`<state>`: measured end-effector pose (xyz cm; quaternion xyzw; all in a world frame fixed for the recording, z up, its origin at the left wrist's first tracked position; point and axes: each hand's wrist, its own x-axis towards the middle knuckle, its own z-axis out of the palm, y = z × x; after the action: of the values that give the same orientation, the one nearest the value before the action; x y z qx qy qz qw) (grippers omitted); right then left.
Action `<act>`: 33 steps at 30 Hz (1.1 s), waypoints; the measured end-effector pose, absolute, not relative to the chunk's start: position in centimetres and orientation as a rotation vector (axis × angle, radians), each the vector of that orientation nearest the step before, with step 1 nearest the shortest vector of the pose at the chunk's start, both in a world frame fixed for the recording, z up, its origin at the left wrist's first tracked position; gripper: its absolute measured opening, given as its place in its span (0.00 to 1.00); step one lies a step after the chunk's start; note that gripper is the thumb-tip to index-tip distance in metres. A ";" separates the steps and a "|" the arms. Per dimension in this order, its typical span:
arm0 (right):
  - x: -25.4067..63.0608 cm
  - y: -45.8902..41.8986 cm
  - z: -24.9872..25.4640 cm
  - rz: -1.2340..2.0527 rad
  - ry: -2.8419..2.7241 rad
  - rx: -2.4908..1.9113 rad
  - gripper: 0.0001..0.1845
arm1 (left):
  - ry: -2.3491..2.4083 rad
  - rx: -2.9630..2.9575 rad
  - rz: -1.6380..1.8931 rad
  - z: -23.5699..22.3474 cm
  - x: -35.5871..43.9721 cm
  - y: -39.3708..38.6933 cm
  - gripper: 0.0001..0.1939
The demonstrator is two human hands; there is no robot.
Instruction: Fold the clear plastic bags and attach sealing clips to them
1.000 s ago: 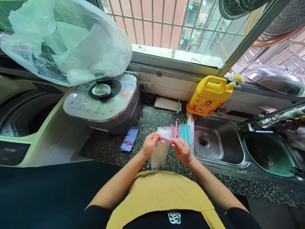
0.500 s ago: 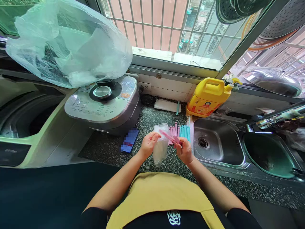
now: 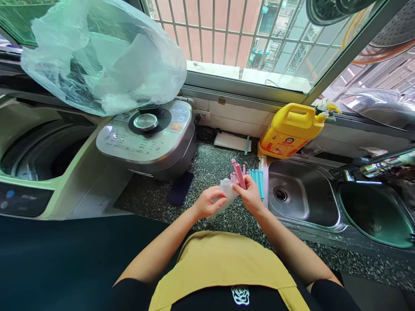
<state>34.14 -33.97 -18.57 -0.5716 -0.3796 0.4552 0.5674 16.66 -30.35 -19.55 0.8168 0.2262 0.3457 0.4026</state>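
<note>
My right hand [image 3: 251,194] is closed round a pink bag clip [image 3: 240,175], which points up and away from me. Just left of it is a small clear plastic bag [image 3: 229,192], its top close to my right thumb; whether the thumb pins the bag is unclear. My left hand [image 3: 209,202] is beside the bag with fingers curled and a gap between thumb and forefinger, nothing visible in it. Behind my right hand lie several pink clips [image 3: 244,169] and a row of teal clips [image 3: 257,179] on the speckled counter [image 3: 207,164].
A rice cooker [image 3: 149,138] stands at the left, under a big plastic bag [image 3: 110,60]. By it lies a dark phone [image 3: 180,188]. A yellow jug [image 3: 288,131] is behind the steel sink [image 3: 301,190] on the right. A white item [image 3: 228,141] with one teal clip rests by the wall.
The pink clip has swung from slanting toward my left hand to pointing away from me. My left hand has come off the clip's end. The phone's screen has gone dark.
</note>
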 end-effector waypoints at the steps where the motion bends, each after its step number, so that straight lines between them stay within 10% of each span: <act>1: 34.1 -34.0 -18.8 1.035 -0.914 -1.371 0.21 | 0.603 2.053 0.916 -20.6 16.2 -30.1 0.18; 10: 34.9 -34.7 -19.1 0.855 -0.971 -1.516 0.19 | 1.409 2.129 0.587 -29.1 12.3 -26.9 0.30; 19: 34.5 -35.3 -18.2 0.867 -0.901 -1.484 0.19 | 0.748 1.565 0.803 -22.3 17.5 -29.1 0.37; 33: 36.3 -34.7 -15.1 0.999 -1.015 -1.381 0.25 | 0.754 1.663 0.605 -16.4 18.1 -29.5 0.17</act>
<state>36.34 -34.65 -15.11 -0.5828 -0.4284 0.4213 0.5470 18.12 -29.48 -16.38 0.7092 0.3216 0.2580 0.5720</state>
